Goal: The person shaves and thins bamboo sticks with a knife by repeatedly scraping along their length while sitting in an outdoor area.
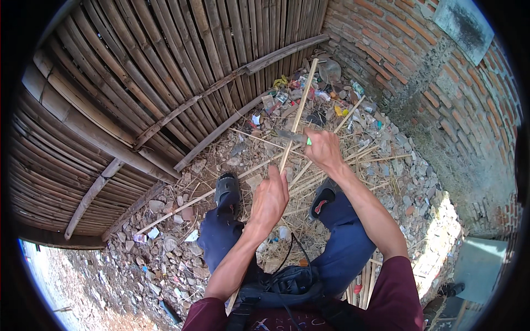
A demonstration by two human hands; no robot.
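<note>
In two hands (269, 197) (323, 150) are one strip (301, 106), one knife (291, 135).

On my left I observe a slatted bamboo wall (160, 60) crossed by poles (83, 126). On my right stands a brick wall (441, 99) bearing a pale panel (465, 27). Ahead of me, a yellow scrap (340, 111) lies among rubble (408, 190).

The person's right hand (324, 151) clenches, fingers (315, 135) folded tight, farther forward than the left hand (269, 197), which grips closer in, its back turned up. Left forearm (236, 259) and right forearm (371, 207) slant inward, right elbow (393, 243) bent outward.
</note>
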